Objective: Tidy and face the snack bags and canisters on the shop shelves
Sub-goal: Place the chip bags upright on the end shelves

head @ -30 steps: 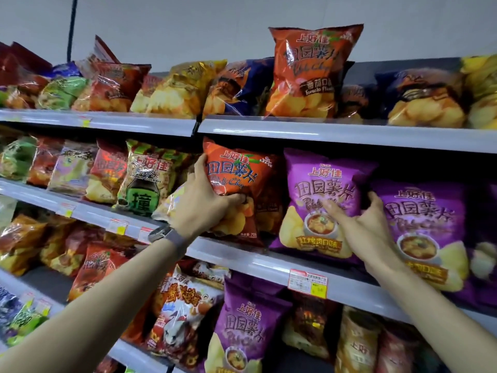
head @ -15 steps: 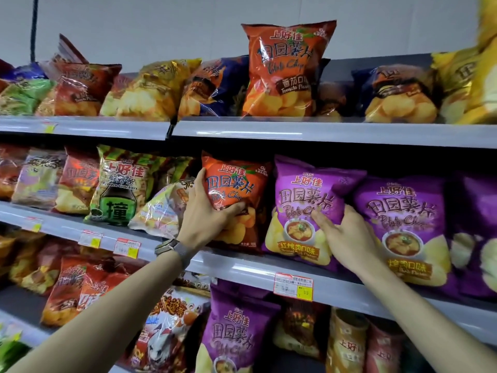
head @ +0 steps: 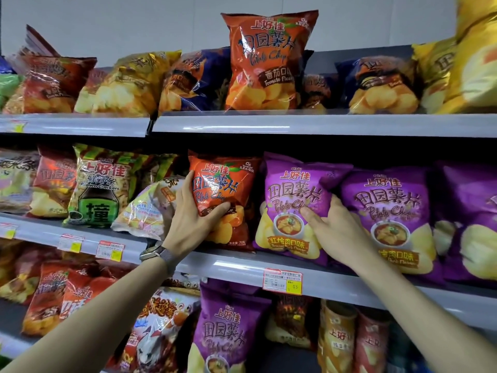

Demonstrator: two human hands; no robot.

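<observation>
On middle shelf (head: 236,267), upright: purple chip bag (head: 290,200) touching orange chip bag (head: 226,184) on its left. Hands: right hand (head: 338,230) grips purple bag's right edge, thumb on front; left hand (head: 188,222) grips orange bag's left edge, thumb across front.

Bare forearms (head: 107,305), grey-banded watch (head: 154,253) on left wrist
</observation>
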